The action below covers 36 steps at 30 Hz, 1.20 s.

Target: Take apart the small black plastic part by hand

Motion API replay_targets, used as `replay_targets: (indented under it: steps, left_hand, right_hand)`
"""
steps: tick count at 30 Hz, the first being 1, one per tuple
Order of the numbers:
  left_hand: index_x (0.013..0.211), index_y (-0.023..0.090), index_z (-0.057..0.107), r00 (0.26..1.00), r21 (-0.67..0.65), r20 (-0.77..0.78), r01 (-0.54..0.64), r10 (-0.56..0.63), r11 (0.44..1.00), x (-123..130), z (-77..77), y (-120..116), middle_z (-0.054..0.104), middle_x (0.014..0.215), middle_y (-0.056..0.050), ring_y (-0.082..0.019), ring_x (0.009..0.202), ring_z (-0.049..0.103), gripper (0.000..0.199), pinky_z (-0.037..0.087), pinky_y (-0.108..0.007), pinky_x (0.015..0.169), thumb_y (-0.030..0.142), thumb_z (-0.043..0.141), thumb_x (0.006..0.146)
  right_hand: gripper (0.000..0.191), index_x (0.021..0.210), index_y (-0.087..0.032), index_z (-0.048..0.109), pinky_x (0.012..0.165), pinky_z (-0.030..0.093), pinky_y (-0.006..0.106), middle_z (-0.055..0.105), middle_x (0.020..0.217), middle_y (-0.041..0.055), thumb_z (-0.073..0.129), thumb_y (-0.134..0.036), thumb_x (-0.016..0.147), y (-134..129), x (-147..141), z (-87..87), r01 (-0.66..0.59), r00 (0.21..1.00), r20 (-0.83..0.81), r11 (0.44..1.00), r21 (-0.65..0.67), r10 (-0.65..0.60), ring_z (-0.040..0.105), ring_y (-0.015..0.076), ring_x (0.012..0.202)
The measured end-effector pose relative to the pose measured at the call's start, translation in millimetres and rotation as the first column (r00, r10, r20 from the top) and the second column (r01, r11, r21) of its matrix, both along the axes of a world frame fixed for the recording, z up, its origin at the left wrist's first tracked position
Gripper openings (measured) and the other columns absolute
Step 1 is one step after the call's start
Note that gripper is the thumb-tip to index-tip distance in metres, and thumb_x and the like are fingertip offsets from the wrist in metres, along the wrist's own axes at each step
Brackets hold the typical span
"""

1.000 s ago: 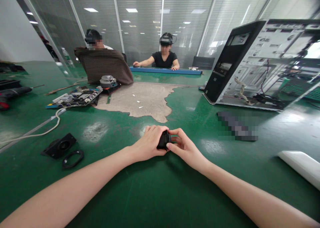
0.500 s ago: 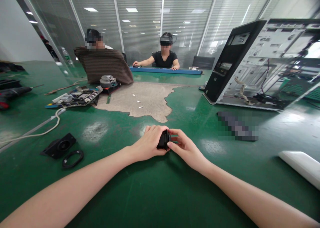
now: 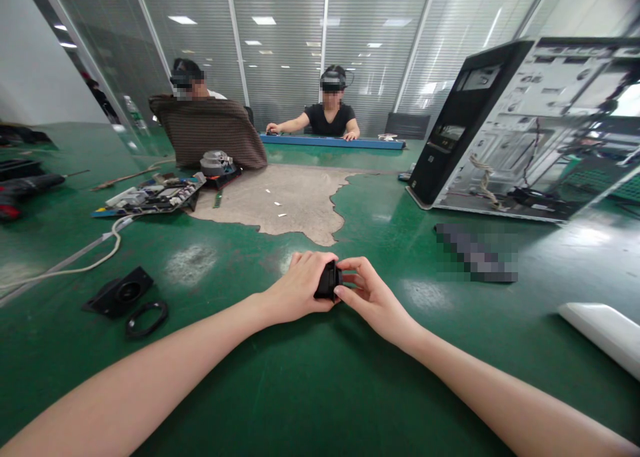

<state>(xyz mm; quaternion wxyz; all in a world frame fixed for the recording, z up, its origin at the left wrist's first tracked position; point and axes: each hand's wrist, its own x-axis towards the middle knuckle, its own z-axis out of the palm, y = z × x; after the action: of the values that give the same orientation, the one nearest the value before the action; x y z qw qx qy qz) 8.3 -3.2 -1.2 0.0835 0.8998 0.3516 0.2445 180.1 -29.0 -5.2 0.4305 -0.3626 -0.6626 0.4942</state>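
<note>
Between my two hands, low over the middle of the green table, is a small black plastic part (image 3: pixel 327 280) with a flat flange. My left hand (image 3: pixel 305 283) wraps round its left side, fingers over the top and thumb below. My right hand (image 3: pixel 367 290) pinches the part's right end between thumb and fingertips; what sits under those fingers is mostly hidden. To the left lie a black square plate with a round opening (image 3: pixel 125 291) and a thin black ring (image 3: pixel 147 319), both apart from my hands.
An open computer case (image 3: pixel 450 130) stands at right. At left are a circuit board (image 3: pixel 155 197), a pale cable (image 3: pixel 113 247) and a power drill (image 3: pixel 25 190). A blurred dark strip (image 3: pixel 475 253) and a white object (image 3: pixel 600 333) lie at right. Two people sit across the table (image 3: pixel 320 390).
Almost nothing differs. Both hands keep their grip on the black part, and the right fingers have shifted very slightly.
</note>
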Motion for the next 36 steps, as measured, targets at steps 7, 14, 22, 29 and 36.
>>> replay_targets:
  steps: [7, 14, 22, 29, 36]
  left_hand:
    - [0.114, 0.020, 0.031, 1.000, -0.002, 0.018, 0.007, -0.007, 1.000, -0.3, 0.6, -0.6, 0.051, 0.108, -0.007, -0.024, 0.095, 0.047, 0.054, 0.032, -0.038, 0.082, 0.026, 0.060, 0.068]
    - [0.113, 0.020, 0.031, 1.000, -0.011, 0.019, 0.004, -0.003, 1.000, 0.2, 0.1, -0.5, 0.051, 0.108, -0.007, -0.024, 0.095, 0.048, 0.054, 0.032, -0.038, 0.082, 0.028, 0.061, 0.069]
    - [0.114, 0.019, 0.031, 1.000, -0.004, 0.016, 0.007, -0.007, 1.000, -0.2, 0.0, 0.3, 0.051, 0.108, -0.007, -0.024, 0.095, 0.048, 0.055, 0.033, -0.038, 0.082, 0.027, 0.061, 0.068]
    - [0.114, 0.019, 0.031, 1.000, -0.008, 0.012, 0.007, -0.007, 1.000, -0.5, 0.4, -0.5, 0.050, 0.108, -0.008, -0.024, 0.095, 0.047, 0.055, 0.032, -0.038, 0.082, 0.026, 0.061, 0.068]
    - [0.114, 0.021, 0.032, 1.000, -0.021, 0.023, 0.002, -0.001, 1.000, -0.4, 0.0, -0.1, 0.051, 0.109, -0.007, -0.025, 0.097, 0.047, 0.055, 0.032, -0.039, 0.083, 0.028, 0.061, 0.068]
  right_hand:
    - [0.027, 0.105, -0.023, 0.042, 0.076, 0.052, 0.033, 0.052, 0.102, 0.0048, 0.054, -0.024, 0.080, 0.0, 0.9, 1.5, -0.024, 0.999, 0.046, 0.999, -0.043, 0.026, 0.054, 0.0175, 0.097]
    - [0.014, 0.093, -0.023, 0.044, 0.073, 0.051, 0.029, 0.049, 0.095, 0.0012, 0.052, -0.025, 0.082, -1.9, -0.1, 2.1, -0.051, 0.998, -0.047, 0.999, 0.001, 0.051, 0.055, 0.0151, 0.092]
    - [0.030, 0.108, -0.024, 0.041, 0.078, 0.051, 0.033, 0.049, 0.107, 0.0048, 0.053, -0.024, 0.080, -0.3, 0.4, 0.7, -0.001, 1.000, 0.015, 1.000, -0.023, 0.001, 0.054, 0.0167, 0.097]
    - [0.024, 0.101, -0.023, 0.043, 0.076, 0.051, 0.030, 0.051, 0.101, 0.0030, 0.054, -0.022, 0.079, -0.5, 1.8, 0.8, -0.059, 0.998, -0.003, 0.998, -0.032, 0.059, 0.055, 0.0155, 0.095]
    - [0.014, 0.093, -0.024, 0.044, 0.072, 0.051, 0.028, 0.049, 0.092, 0.0006, 0.052, -0.024, 0.081, -1.1, 1.3, -0.1, -0.050, 0.998, -0.038, 0.999, -0.010, 0.049, 0.054, 0.0146, 0.092]
